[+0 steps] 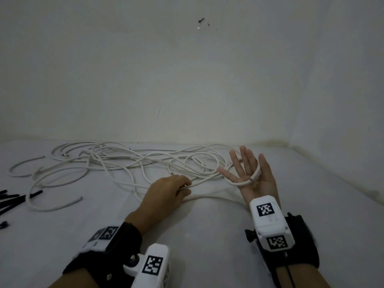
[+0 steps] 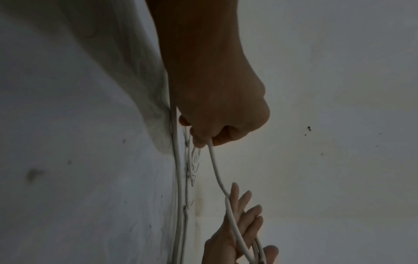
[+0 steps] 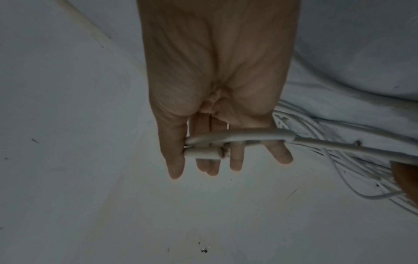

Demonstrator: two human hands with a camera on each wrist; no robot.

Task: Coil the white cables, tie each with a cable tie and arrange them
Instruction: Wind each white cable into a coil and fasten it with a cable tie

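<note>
While the right hand (image 1: 251, 173) stands palm-up with its fingers straight and spread, a first turn of white cable (image 1: 246, 181) lies looped across the palm, its cut end (image 3: 203, 154) resting against the base of the fingers, so the flat hand seems to serve as a former for winding the coil. Just to that hand's inner side, the left hand (image 1: 170, 191) rests low on the white surface (image 1: 207, 235) with its fingers curled round the same cable, pinching the stretch that runs up to the right palm; this grip likely feeds and tensions the line so each turn lies neatly. Beyond both hands, toward the wall (image 1: 187, 80), the rest of the white cables (image 1: 128, 163) sprawl in a loose tangle, and the run being wound leads back into it. Far out past the left hand's outer side lie several black cable ties (image 1: 12, 199), none yet used. By my reading, coiling has only begun: one turn is on the hand, and most of the length waits to be drawn from the tangle, where snagging looks possible.
</note>
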